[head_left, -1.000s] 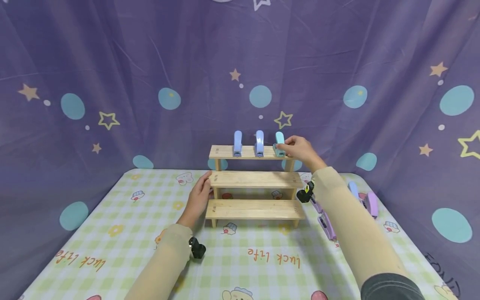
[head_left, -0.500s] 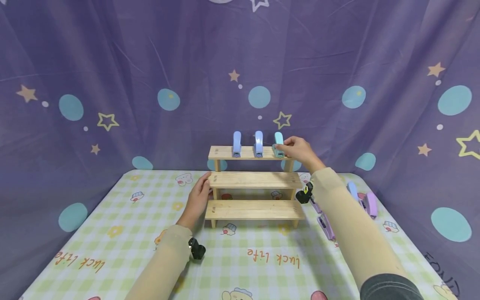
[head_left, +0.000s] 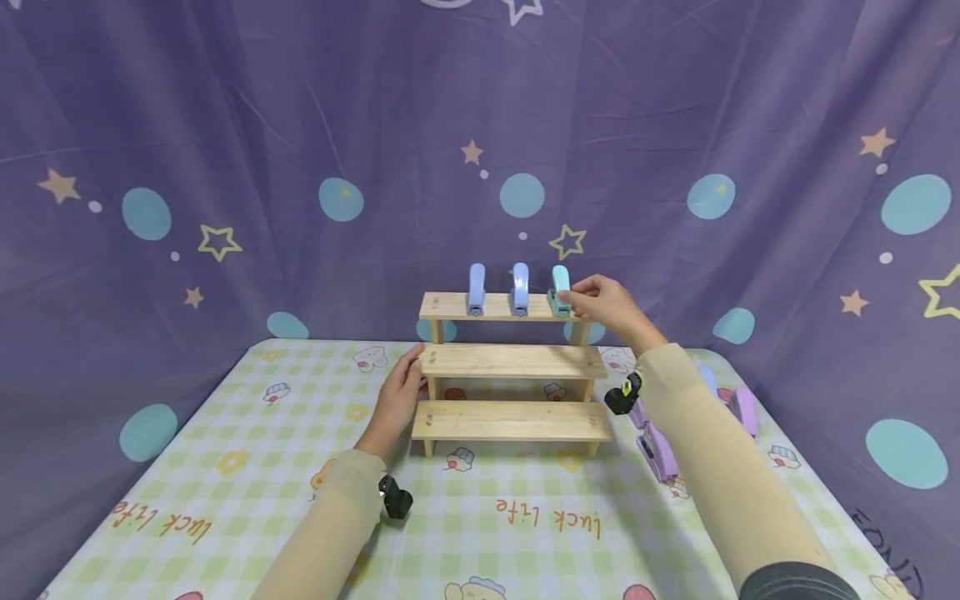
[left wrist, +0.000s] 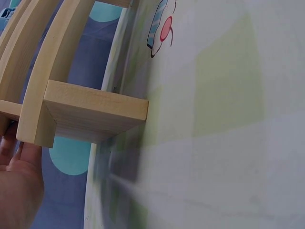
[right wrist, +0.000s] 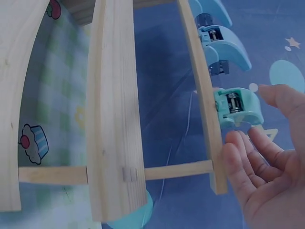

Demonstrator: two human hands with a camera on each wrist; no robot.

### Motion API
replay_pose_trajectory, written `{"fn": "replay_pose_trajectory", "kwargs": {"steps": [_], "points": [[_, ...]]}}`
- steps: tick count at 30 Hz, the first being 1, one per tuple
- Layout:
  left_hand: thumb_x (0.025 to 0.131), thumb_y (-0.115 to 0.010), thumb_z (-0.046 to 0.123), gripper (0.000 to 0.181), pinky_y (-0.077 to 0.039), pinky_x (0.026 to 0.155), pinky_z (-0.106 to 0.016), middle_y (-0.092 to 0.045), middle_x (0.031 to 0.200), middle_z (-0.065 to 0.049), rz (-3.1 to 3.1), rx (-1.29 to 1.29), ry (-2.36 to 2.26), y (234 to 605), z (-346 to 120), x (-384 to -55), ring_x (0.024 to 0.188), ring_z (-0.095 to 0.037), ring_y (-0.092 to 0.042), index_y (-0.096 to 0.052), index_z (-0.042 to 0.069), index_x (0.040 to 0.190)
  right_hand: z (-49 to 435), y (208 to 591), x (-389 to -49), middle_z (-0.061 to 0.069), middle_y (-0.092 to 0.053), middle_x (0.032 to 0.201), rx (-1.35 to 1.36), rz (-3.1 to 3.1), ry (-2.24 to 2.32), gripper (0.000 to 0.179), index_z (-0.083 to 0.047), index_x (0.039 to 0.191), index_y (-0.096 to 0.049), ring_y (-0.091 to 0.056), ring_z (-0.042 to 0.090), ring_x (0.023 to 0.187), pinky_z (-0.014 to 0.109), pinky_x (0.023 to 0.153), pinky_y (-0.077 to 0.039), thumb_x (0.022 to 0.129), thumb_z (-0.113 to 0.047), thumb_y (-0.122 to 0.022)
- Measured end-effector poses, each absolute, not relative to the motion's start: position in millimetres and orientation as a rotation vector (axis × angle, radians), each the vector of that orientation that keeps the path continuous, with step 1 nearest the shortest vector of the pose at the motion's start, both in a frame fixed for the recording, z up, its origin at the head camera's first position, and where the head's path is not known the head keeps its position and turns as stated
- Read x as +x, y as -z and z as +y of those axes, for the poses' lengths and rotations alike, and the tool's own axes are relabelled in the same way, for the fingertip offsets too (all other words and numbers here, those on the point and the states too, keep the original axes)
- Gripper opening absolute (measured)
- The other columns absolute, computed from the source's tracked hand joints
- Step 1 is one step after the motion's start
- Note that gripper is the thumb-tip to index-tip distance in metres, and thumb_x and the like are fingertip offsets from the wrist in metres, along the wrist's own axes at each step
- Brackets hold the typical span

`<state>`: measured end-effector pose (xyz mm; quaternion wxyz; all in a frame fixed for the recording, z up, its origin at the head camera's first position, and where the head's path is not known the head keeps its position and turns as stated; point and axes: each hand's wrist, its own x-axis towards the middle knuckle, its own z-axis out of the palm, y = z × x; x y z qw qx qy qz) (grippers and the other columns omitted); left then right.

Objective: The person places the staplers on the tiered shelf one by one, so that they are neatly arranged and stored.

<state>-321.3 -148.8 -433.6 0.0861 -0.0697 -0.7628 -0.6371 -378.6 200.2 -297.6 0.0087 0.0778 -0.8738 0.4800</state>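
Observation:
A three-tier wooden shelf (head_left: 513,360) stands on the table. Two blue staplers (head_left: 476,290) and one teal stapler (head_left: 559,292) are lined up along its top tier. My right hand (head_left: 611,307) is at the right end of that tier, beside the teal stapler. In the right wrist view, the thumb and fingers of the right hand (right wrist: 271,167) are spread around the teal stapler (right wrist: 239,107), with gaps showing. My left hand (head_left: 396,404) holds the left end of the middle tier. Its fingertips are partly hidden behind the wood in the left wrist view.
Several purple staplers (head_left: 657,454) and a blue one lie on the checked tablecloth (head_left: 285,467) right of the shelf, partly covered by the right forearm. A purple patterned curtain (head_left: 360,108) hangs behind and at the sides.
My right hand has let go of the teal stapler and drawn slightly to the right. The stapler stays upright on the top tier. The left hand keeps its place.

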Motion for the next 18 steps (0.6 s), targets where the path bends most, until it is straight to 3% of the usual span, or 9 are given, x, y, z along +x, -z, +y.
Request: {"fn": "replay_pose_trajectory", "kwargs": {"steps": [18], "points": [[0.111,-0.036,0.034,0.046,-0.046,0.107,-0.045,-0.041,0.155,-0.012,-2.281,-0.197,1.894,434,-149,-321,0.133,-0.034,-0.049,-0.039,0.022,0.155,234,291,-340,0.017,-0.063,0.119,0.369,-2.832,-1.271,0.058,-0.005,0.128,-0.055,-0.063,0.028,0.096,0.046,0.089,-0.054,0.096,-0.052,-0.063]]}}
